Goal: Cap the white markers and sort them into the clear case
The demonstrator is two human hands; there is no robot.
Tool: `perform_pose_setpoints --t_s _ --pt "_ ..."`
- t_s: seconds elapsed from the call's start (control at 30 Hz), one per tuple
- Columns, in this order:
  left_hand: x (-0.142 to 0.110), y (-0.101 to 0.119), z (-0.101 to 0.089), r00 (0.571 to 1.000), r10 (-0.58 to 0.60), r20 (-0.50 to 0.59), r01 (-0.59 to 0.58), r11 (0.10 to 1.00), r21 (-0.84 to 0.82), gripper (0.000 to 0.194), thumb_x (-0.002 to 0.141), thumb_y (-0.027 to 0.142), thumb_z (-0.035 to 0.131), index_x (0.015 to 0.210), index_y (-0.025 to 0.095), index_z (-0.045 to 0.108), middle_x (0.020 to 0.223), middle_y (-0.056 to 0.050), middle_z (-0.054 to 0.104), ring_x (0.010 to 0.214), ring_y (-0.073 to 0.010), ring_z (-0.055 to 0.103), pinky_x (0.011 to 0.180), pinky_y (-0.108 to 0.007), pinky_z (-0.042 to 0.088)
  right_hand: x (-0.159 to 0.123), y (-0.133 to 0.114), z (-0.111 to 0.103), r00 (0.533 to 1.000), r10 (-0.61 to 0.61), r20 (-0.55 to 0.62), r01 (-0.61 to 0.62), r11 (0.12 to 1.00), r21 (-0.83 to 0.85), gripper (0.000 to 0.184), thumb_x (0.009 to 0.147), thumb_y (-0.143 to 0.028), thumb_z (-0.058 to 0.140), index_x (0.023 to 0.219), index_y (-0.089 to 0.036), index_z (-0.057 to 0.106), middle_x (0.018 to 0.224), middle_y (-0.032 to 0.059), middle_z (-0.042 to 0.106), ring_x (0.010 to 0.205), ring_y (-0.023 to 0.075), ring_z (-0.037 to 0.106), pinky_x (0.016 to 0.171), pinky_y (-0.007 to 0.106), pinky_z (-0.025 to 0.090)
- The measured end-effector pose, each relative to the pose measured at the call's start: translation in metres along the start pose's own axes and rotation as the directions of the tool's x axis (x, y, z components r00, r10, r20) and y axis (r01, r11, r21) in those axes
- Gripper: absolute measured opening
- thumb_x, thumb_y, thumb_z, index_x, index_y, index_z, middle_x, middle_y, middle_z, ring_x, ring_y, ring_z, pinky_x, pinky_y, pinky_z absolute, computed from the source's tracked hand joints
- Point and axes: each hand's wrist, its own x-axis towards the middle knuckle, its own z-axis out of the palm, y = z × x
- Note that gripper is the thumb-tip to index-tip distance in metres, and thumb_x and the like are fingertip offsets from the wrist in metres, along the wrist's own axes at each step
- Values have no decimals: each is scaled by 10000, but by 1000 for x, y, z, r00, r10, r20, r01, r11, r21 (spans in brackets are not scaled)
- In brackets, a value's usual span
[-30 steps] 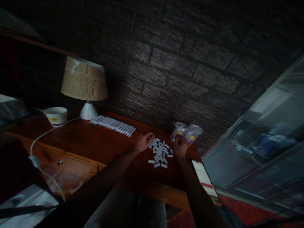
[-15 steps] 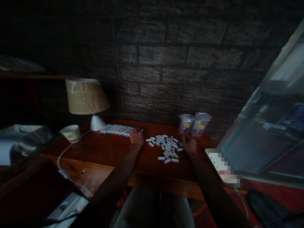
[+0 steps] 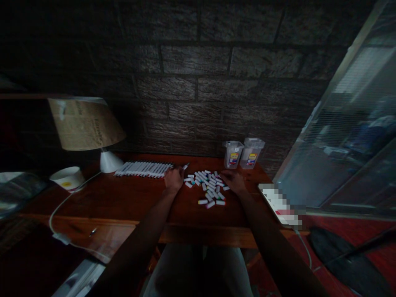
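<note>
My left hand (image 3: 174,178) is at the right end of a neat row of white markers (image 3: 144,169) lying side by side on the wooden desk. Its fingers are closed around a marker (image 3: 186,166), whose tip pokes out at the upper right. A loose pile of short white marker caps (image 3: 210,183) with coloured ends is spread between my hands. My right hand (image 3: 234,181) reaches into the pile's right edge, fingers stretched out and slightly bent over the caps. I see nothing held in it, though its fingertips are dim.
Two clear plastic containers (image 3: 252,154) with labels stand at the back right of the desk (image 3: 123,198). To the left are a lamp (image 3: 88,126) and a white paper cup (image 3: 68,179), with a cord crossing the desk front. A partly pixelated, pale flat device (image 3: 272,198) lies at the right edge.
The view has turned slightly right. My left hand has come away from the row toward the caps with a marker, and my right hand has moved left onto the pile's edge.
</note>
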Motion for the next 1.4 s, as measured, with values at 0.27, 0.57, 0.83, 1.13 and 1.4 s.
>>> perform_pose_setpoints --t_s 0.27,0.57,0.83,1.13,1.4 --pt "10 19 8 951 -233 204 213 10 -977 227 756 336 758 897 173 687 860 -29 721 724 -129 630 697 -240 463 2 16 4 997 63 46 -66 996 62 165 746 -318 739 887 -234 758 932 42 783 878 231 734 822 347 561" --pt "5 25 -2 917 25 398 393 -217 -893 253 727 212 794 941 145 676 934 -67 754 735 -115 659 656 -213 472 4 16 2 995 66 -72 -51 981 186 252 798 -440 660 891 -214 722 977 70 770 912 228 715 859 366 547" --pt "5 25 -2 908 53 415 417 -198 -887 280 675 161 801 926 153 676 876 -33 753 757 -112 684 705 -211 477 5 18 0 986 135 -95 -99 942 321 322 705 -472 729 884 -205 722 936 78 769 852 242 706 825 394 547" --pt "3 27 1 914 31 405 405 -141 -903 253 617 198 852 765 139 655 803 -22 737 782 -137 709 694 -207 477 -7 -25 6 984 107 143 -168 830 533 414 653 -437 794 1000 -216 750 976 55 772 816 214 708 735 346 568" --pt "0 31 2 909 52 413 416 -86 -905 317 557 213 896 770 123 679 785 -32 735 789 -145 708 702 -213 496 -9 -36 3 971 111 210 -217 773 596 391 644 -447 818 957 -220 760 972 39 777 823 209 704 731 332 570"
